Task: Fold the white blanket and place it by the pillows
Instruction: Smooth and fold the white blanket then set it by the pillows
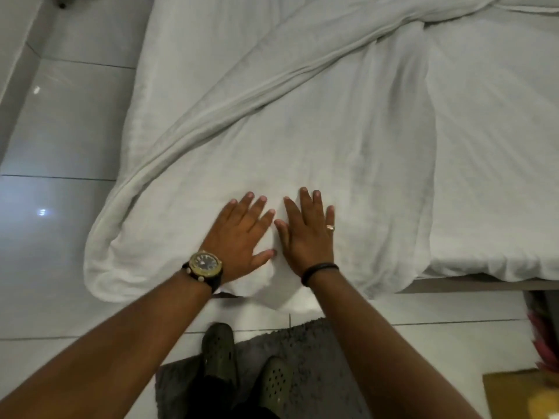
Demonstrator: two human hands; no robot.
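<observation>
Hands flat: your left hand (239,234) and right hand (308,234) lie open, palms down, gripping nothing, on the soft, limp white cotton blanket (302,131), which covers the bed and droops toward 6 o'clock. Pinch its corners; it likely slumps.

The blanket (302,131) is soft white cloth, matt, with a fine woven texture and many creases; its folded edge forms a thick rolled ridge. The sheet (490,146) on the bed looks like smoother white cloth with faint stripes. The floor (60,131) is glossy pale tile that throws back spots of light. The rug (317,373) is grey, shaggy and rough. The shoes (219,349) are dull green moulded plastic with holes. The watch (205,263) has a shiny gold-coloured metal case, the ring (330,227) gleams like metal, and the wristband (317,270) is dark and matt.
</observation>
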